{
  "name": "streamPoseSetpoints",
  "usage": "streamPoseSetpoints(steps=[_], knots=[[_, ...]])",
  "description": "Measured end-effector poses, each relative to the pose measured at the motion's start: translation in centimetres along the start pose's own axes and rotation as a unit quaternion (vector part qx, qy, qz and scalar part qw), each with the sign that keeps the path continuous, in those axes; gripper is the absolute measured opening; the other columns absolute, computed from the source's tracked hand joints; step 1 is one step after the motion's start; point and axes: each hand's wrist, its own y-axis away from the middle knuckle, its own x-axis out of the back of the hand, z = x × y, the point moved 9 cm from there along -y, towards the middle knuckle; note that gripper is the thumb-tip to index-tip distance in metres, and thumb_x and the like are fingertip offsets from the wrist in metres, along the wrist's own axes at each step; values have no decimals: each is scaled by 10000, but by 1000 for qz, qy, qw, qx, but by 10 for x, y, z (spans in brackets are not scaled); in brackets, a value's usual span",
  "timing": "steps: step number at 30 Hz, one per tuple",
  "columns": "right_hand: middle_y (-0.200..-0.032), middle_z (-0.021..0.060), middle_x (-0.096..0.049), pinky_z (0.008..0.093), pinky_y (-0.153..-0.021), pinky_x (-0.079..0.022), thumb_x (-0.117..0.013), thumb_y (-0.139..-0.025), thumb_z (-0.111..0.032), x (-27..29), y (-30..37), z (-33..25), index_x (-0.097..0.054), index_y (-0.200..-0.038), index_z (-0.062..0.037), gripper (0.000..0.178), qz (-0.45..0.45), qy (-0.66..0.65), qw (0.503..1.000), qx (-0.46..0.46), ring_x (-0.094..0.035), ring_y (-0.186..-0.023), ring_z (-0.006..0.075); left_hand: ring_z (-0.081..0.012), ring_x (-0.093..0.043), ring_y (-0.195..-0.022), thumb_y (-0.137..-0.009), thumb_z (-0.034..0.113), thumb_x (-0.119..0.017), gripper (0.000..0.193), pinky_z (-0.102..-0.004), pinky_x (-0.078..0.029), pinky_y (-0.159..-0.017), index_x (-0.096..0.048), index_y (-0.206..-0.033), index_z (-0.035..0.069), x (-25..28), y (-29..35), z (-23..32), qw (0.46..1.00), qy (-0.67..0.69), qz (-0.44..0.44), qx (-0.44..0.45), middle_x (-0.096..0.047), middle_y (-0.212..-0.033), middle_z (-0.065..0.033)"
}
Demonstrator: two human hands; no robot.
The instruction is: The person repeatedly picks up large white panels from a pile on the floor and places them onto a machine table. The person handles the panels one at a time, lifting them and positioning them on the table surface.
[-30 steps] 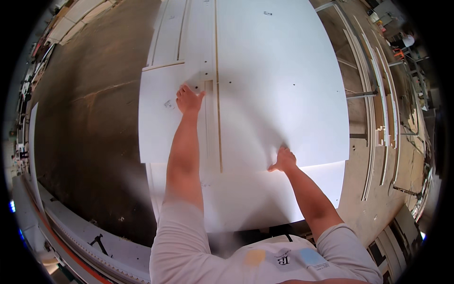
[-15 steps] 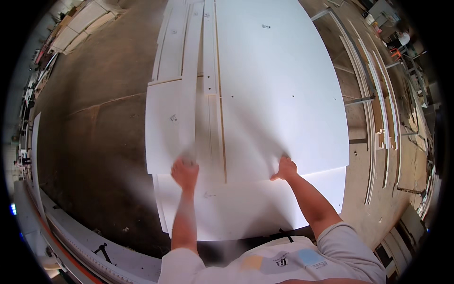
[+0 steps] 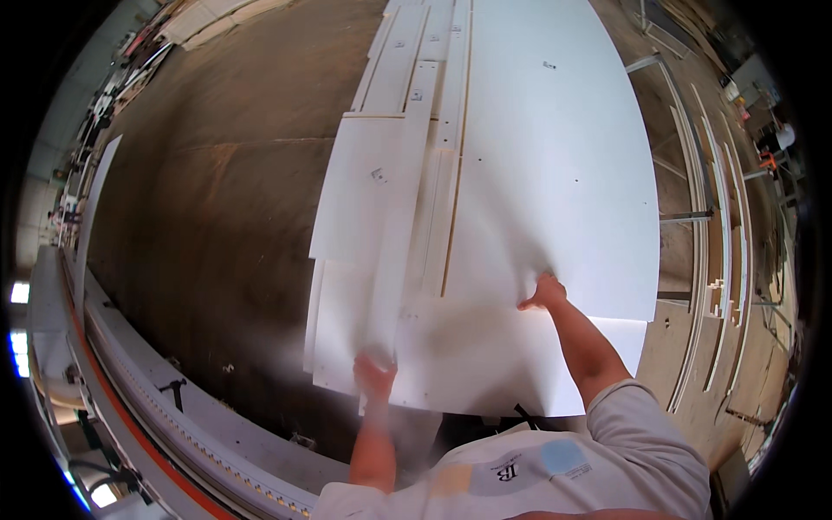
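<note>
My left hand [image 3: 374, 377] is closed around the near end of a long narrow white board strip [image 3: 400, 225], close to the near edge of the stack. The strip lies lengthwise over other white boards, its near end at my fingers. My right hand [image 3: 546, 293] rests on the near part of a large white panel [image 3: 555, 173], thumb stretched to the left and fingers partly hidden behind the hand. A shorter white panel [image 3: 355, 191] lies left of the strip. Beneath sticks out another white panel [image 3: 494, 364], toward my body.
More narrow white boards [image 3: 394, 61] lie at the far left of the stack. A long machine bed with an orange-red stripe [image 3: 113, 416] runs along the lower left, a black clamp-like part [image 3: 173, 392] on it. Metal frames [image 3: 685, 217] and long strips [image 3: 724, 260] stand right.
My left hand has drawn the narrow strip toward me, so its far end shows lower along the stack. My right hand stays on the large panel. The view has turned left.
</note>
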Motion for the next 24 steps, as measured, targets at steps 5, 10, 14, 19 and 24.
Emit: streamPoseSetpoints(steps=[5,10,14,19,24], knots=[[-1309,177,-586,388,-949,-528,-915,-486,-588,-8,-11,7,-493,-1324,44,1131,12,8,999,31,-591,-1202,291,-346,-523,-1155,-623,348,-828,826,-463,-468,-957,-470,-1310,63,53,56,8,1000,25,3,15,-557,-1206,-135],[-1299,178,-591,400,-950,-521,-882,-550,-606,-3,3,3,-477,-1328,67,1105,72,-14,994,78,-605,-1178,313,-338,-539,-1108,-607,340,-828,782,-454,-473,-933,-505,-1270,80,121,186,7,997,16,80,8,-579,-1146,-119],[-1282,164,-608,396,-992,-485,-804,-713,-577,-42,7,-16,-474,-1342,63,956,118,-236,946,187,-600,-1183,285,-353,-540,-1103,-617,371,-816,792,-468,-463,-943,-513,-1282,65,146,326,6,996,15,77,52,-592,-1142,-142],[-1207,105,-642,389,-935,-504,-692,-870,-502,-145,159,-115,-578,-1240,-16,621,-241,-568,749,241,-626,-1089,217,-356,-513,-1199,-646,400,-819,853,-465,-435,-1010,-490,-1357,61,118,508,-16,985,26,70,154,-590,-1245,-150],[-1047,51,-668,346,-852,-528,-637,-937,-399,-236,263,-125,-618,-1143,-68,390,-385,-581,690,198,-643,-951,151,-344,-502,-1218,-644,359,-834,844,-456,-394,-1058,-499,-1367,79,97,644,-10,967,47,86,236,-581,-1293,-131]])
